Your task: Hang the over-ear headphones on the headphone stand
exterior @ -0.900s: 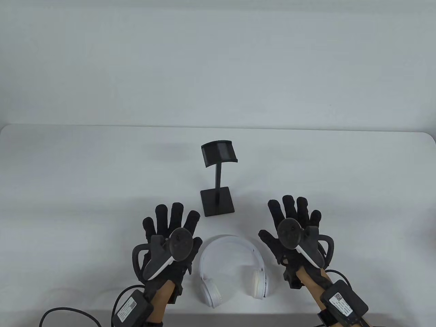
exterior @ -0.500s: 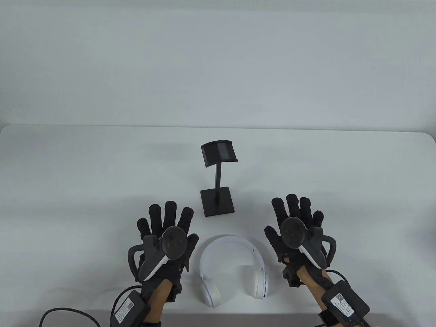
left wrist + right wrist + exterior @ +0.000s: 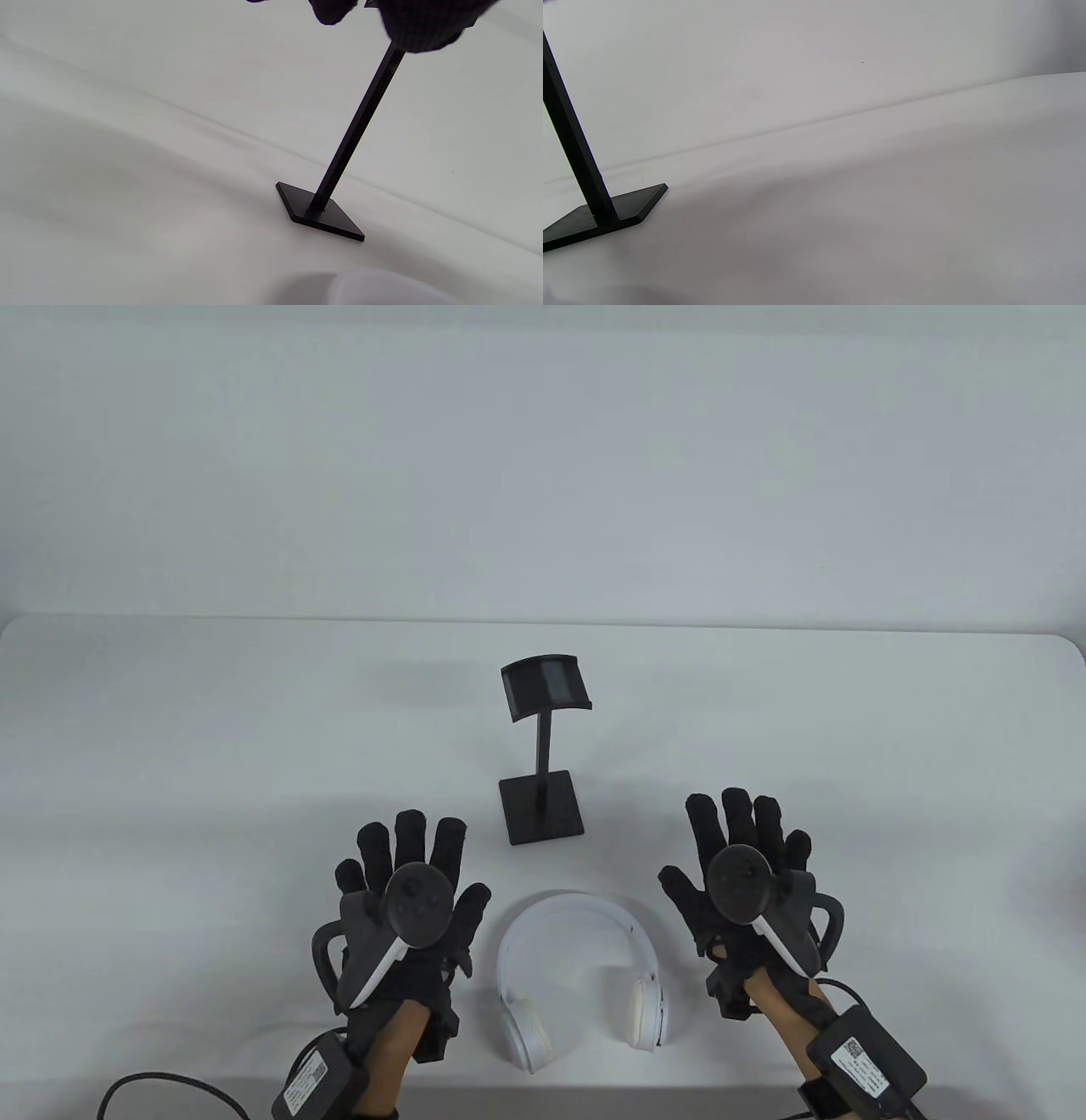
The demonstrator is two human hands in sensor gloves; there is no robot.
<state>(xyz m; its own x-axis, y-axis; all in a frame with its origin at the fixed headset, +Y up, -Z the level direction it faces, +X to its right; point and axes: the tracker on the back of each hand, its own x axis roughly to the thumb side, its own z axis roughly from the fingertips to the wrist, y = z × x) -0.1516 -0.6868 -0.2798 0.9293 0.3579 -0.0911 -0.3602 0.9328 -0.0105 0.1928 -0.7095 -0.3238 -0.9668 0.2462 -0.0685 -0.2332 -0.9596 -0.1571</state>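
Note:
White over-ear headphones (image 3: 577, 976) lie flat on the white table near its front edge, band arching away from me. A black headphone stand (image 3: 543, 755) with a square base and curved top rest stands upright just beyond them; its post shows in the left wrist view (image 3: 356, 127) and in the right wrist view (image 3: 572, 144). My left hand (image 3: 407, 882) hovers left of the headphones, fingers spread, holding nothing. My right hand (image 3: 747, 865) hovers right of them, fingers spread, holding nothing. A blurred white edge of the headphones (image 3: 382, 288) shows at the bottom of the left wrist view.
The white table (image 3: 212, 729) ends at a pale wall behind. Black cables (image 3: 161, 1082) run from my left wrist along the front edge. Nothing else stands near the stand.
My left hand has drawn back toward me and slightly left. My right hand has shifted a little to the right. Headphones and stand have not moved.

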